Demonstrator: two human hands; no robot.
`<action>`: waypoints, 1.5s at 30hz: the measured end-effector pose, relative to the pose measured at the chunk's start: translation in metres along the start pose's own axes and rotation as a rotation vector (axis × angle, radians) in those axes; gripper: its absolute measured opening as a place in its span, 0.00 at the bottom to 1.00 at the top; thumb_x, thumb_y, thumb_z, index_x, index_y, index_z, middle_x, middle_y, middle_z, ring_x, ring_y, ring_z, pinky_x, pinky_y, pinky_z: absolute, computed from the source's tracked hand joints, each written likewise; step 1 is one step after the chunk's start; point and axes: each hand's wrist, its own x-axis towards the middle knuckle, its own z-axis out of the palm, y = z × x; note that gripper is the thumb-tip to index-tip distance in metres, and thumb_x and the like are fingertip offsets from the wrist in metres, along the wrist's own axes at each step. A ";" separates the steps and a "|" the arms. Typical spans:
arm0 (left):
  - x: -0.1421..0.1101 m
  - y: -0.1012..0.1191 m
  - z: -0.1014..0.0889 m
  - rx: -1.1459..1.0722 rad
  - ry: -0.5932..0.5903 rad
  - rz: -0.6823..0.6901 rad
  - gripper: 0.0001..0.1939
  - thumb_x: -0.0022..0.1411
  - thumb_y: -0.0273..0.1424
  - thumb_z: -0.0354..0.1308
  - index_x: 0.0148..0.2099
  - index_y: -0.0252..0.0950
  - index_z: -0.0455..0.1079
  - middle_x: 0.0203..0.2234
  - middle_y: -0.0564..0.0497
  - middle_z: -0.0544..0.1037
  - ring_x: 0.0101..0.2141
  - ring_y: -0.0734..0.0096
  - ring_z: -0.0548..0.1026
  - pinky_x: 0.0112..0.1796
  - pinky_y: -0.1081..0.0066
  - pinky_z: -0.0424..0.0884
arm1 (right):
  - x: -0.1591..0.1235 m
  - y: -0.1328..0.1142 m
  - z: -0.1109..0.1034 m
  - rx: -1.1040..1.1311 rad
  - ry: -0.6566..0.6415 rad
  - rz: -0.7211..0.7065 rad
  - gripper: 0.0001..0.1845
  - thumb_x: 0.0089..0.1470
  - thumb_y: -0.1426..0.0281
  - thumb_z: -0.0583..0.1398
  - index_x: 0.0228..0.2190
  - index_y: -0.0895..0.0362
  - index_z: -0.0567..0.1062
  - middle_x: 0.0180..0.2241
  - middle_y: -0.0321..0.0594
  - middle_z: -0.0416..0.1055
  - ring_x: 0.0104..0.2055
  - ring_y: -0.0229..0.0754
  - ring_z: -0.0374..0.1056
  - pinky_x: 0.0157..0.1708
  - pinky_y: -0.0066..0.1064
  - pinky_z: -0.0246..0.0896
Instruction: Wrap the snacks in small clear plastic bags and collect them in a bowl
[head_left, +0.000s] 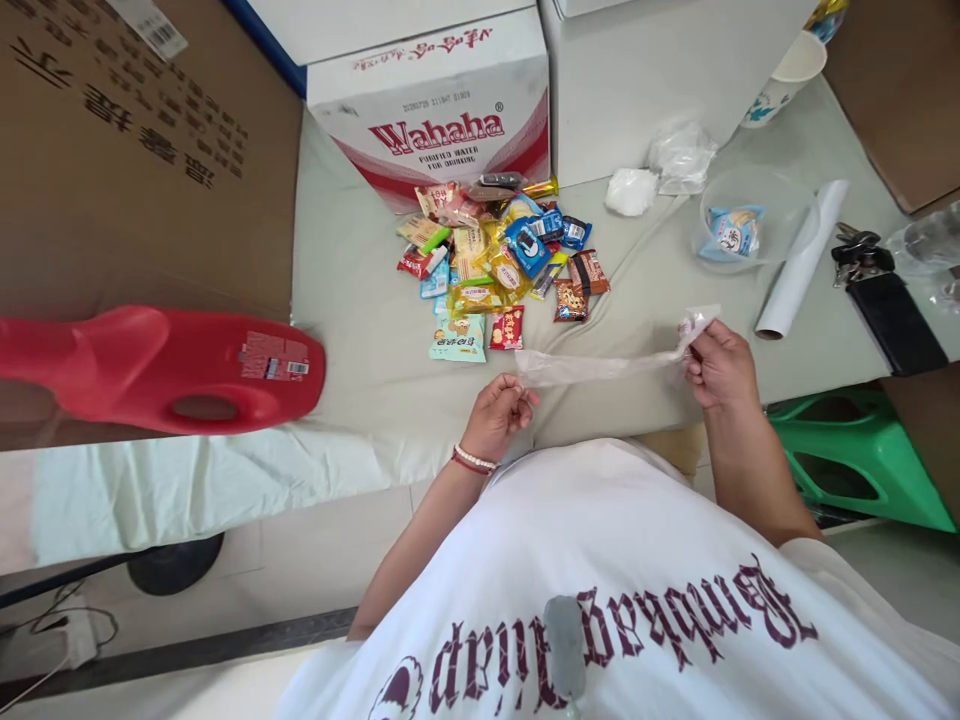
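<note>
Head cam: translucent plastic film (592, 369) is strung btwn the hands, long axis approx. L–R, above the near side of the cloth (637, 410). Ends are pinched by L hand (496, 412) & R hand (721, 370); snack pile (504, 262) lies beyond, nearer L.

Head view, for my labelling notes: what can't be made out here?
All in the head view:
Plastic strip: right hand covers part; left hand's grip too small to judge.
Snack pile: upper packets hide lower ones.
Red jug: cut off by left edge; label print too small.
</note>
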 end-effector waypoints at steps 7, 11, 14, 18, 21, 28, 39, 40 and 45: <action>-0.005 -0.020 -0.005 -0.087 -0.032 -0.105 0.18 0.49 0.39 0.69 0.34 0.36 0.64 0.26 0.53 0.78 0.18 0.82 0.65 0.17 0.79 0.47 | 0.024 -0.012 0.000 -0.421 0.123 -0.262 0.15 0.49 0.65 0.67 0.38 0.54 0.71 0.34 0.35 0.73 0.20 0.31 0.62 0.16 0.24 0.58; -0.005 -0.027 -0.004 -0.140 0.005 -0.080 0.16 0.46 0.35 0.71 0.31 0.34 0.68 0.29 0.51 0.78 0.24 0.80 0.68 0.21 0.79 0.56 | -0.010 -0.013 0.013 -0.770 0.128 -0.842 0.08 0.57 0.68 0.63 0.40 0.54 0.73 0.41 0.41 0.73 0.28 0.36 0.67 0.31 0.33 0.67; -0.005 -0.027 -0.003 -0.179 -0.006 -0.067 0.15 0.45 0.34 0.71 0.30 0.34 0.69 0.30 0.50 0.78 0.26 0.78 0.69 0.23 0.77 0.59 | -0.045 -0.006 0.033 -0.836 -0.406 -1.031 0.04 0.62 0.69 0.60 0.39 0.52 0.76 0.36 0.40 0.74 0.35 0.42 0.70 0.38 0.36 0.68; -0.006 -0.025 -0.002 -0.205 -0.026 -0.066 0.13 0.46 0.33 0.70 0.30 0.34 0.70 0.30 0.50 0.78 0.25 0.78 0.69 0.23 0.76 0.57 | -0.056 0.025 0.058 -1.049 -0.822 -1.012 0.12 0.64 0.62 0.61 0.47 0.53 0.77 0.45 0.48 0.75 0.45 0.49 0.70 0.39 0.38 0.67; -0.006 -0.026 -0.004 -0.206 -0.031 -0.050 0.12 0.46 0.32 0.69 0.30 0.34 0.70 0.29 0.50 0.78 0.26 0.77 0.69 0.23 0.76 0.56 | -0.046 0.047 0.064 -1.054 -0.842 -0.920 0.11 0.67 0.65 0.57 0.42 0.54 0.79 0.41 0.46 0.75 0.43 0.47 0.69 0.38 0.36 0.65; -0.002 -0.038 -0.012 -0.226 -0.049 0.030 0.08 0.46 0.29 0.67 0.27 0.34 0.71 0.26 0.52 0.74 0.29 0.75 0.71 0.29 0.75 0.65 | -0.045 0.057 0.064 -0.557 -0.860 -0.441 0.11 0.63 0.59 0.63 0.35 0.54 0.79 0.31 0.35 0.70 0.26 0.35 0.60 0.27 0.29 0.56; -0.001 -0.028 -0.030 -0.348 -0.035 0.138 0.16 0.47 0.31 0.73 0.26 0.33 0.67 0.37 0.50 0.78 0.38 0.68 0.80 0.40 0.70 0.76 | -0.039 0.036 0.056 -0.320 -0.387 -0.412 0.14 0.64 0.54 0.61 0.37 0.51 0.71 0.37 0.38 0.75 0.42 0.42 0.72 0.44 0.34 0.68; 0.001 -0.025 -0.031 -0.334 -0.031 0.136 0.17 0.47 0.33 0.74 0.27 0.34 0.67 0.36 0.51 0.77 0.35 0.70 0.80 0.38 0.71 0.75 | -0.038 0.033 0.057 -0.315 -0.359 -0.383 0.15 0.63 0.53 0.60 0.37 0.51 0.69 0.33 0.36 0.74 0.36 0.41 0.73 0.38 0.33 0.70; 0.003 -0.014 -0.016 -0.172 0.012 0.140 0.25 0.54 0.52 0.68 0.41 0.38 0.69 0.43 0.48 0.77 0.36 0.66 0.79 0.29 0.71 0.74 | -0.037 0.024 0.066 -0.356 -0.287 -0.287 0.16 0.63 0.53 0.60 0.34 0.51 0.67 0.24 0.30 0.69 0.19 0.36 0.64 0.18 0.28 0.60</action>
